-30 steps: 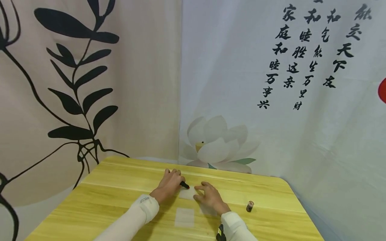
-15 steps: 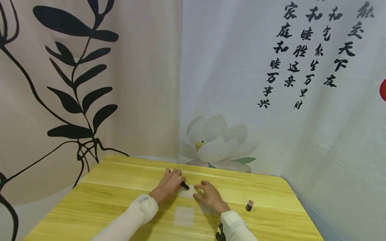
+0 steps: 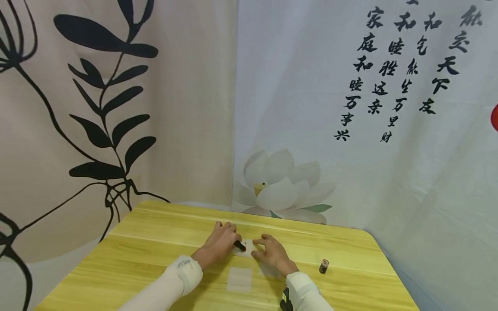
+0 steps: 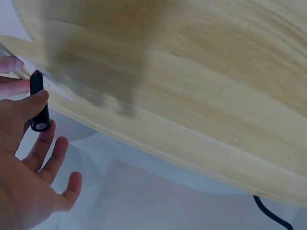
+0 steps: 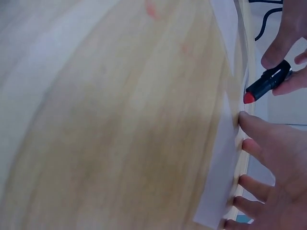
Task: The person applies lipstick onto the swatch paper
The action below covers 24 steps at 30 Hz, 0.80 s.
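A black lipstick point(image 3: 239, 245) with a red tip is pinched between the thumb and fingers of my left hand point(image 3: 219, 244). In the left wrist view the lipstick point(image 4: 40, 108) shows its labelled base, while the other fingers spread away. Its red tip is at a small white sheet of paper point(image 3: 242, 253), where a short red mark shows. My right hand point(image 3: 271, 254) rests at that sheet's right side, fingers extended and slightly bent. The right wrist view has the right hand's fingertips point(image 5: 243, 117) at the paper, near the lipstick tip.
Two more white sheets lie nearer me: one sheet point(image 3: 239, 280) in the middle, another sheet point(image 3: 269, 271) partly under the right forearm. A small dark cylinder point(image 3: 324, 266) stands at the right of the wooden table point(image 3: 155, 229). Red smears point(image 5: 151, 9) mark the wood.
The lipstick tip has shifted slightly toward me on the paper, and a short red mark now shows by it. The right hand keeps its place; the head view has shifted a little.
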Motion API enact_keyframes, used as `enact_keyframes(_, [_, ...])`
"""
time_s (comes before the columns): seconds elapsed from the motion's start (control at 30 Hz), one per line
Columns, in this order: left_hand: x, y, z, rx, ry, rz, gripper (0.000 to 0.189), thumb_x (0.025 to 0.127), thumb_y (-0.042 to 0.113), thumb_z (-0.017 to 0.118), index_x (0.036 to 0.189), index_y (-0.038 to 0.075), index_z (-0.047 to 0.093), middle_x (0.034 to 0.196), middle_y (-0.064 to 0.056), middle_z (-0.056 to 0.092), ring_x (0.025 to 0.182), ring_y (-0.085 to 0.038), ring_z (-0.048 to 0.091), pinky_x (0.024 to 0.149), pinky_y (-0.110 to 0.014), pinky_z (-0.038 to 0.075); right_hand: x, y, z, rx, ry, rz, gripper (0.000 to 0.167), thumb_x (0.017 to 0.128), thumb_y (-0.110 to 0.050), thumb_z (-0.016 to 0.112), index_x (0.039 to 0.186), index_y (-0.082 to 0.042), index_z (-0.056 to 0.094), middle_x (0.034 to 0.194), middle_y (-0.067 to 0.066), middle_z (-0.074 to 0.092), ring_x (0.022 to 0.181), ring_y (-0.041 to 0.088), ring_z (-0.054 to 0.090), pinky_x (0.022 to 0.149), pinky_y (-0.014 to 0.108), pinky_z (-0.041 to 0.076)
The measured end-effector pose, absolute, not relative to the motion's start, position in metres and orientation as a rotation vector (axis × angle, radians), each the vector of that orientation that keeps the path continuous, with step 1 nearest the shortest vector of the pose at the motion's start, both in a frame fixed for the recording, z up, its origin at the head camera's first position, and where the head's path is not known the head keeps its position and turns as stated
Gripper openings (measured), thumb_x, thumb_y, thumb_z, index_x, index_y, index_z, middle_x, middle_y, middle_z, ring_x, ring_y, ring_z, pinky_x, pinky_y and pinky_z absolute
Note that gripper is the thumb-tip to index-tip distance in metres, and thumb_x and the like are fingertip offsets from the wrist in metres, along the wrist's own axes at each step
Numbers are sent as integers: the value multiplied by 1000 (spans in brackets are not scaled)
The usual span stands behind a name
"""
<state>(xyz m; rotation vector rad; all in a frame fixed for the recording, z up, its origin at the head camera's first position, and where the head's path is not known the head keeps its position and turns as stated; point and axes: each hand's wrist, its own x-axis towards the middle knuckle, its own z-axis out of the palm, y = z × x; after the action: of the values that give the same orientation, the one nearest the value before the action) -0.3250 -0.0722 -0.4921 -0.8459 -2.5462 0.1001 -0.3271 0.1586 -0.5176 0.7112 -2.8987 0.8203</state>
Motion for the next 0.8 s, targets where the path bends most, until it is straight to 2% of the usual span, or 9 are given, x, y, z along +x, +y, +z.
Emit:
enact_keyframes(0.4, [-312, -70, -488, -866, -2565, 145, 12, 86, 28, 87, 96, 29, 81, 95, 5, 67, 92, -18, 60, 86, -46, 48, -330, 160, -515, 705, -2886, 834, 42, 97, -26, 76, 132, -5, 71, 151, 31, 48, 137, 51, 48, 105, 66, 44])
enact_keyframes(0.8, [-304, -71, -487, -879, -2578, 110, 11, 87, 27, 86, 95, 30, 81, 93, 6, 65, 90, -17, 59, 82, -43, 43, -327, 158, -517, 709, -2888, 852, 41, 97, -25, 76, 132, -4, 71, 151, 31, 48, 136, 51, 48, 105, 66, 44])
